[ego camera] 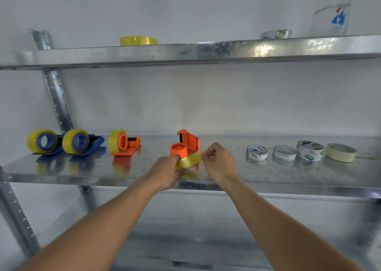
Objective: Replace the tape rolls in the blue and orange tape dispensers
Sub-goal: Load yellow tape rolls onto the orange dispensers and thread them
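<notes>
Both bare forearms reach up from the bottom edge of the head view toward the middle metal shelf point(61, 167). Left hand point(167, 172): fingers curled around a yellow tape roll point(188, 161), held at the shelf's front edge; the roll is mostly hidden by the hand, only a band of it shows. Right hand point(218, 161): thumb and fingertips pinched on the right end of that yellow band, remaining fingers curled in.

Just behind the hands, an open orange tape dispenser point(185, 145) lies on the shelf with its round hub facing up and bare, its flap standing upright behind the hub. Whether the roll touches the dispenser cannot be told.

To the left on the same shelf: a second orange dispenser point(124, 143) loaded with yellow tape, then two blue dispensers point(61, 143) side by side, each also loaded with a yellow roll.

To the right, well apart from the hands, four loose rolls sit in a row: two clear tape rolls point(270, 153), a white printed roll point(309, 150), and a cream masking tape roll point(341, 152) with its end trailing right.

Upper shelf point(206, 50): a yellow roll lying flat point(138, 40) at left, a clear roll point(275, 34) and a clear plastic bottle point(332, 12) with a blue logo at right.
</notes>
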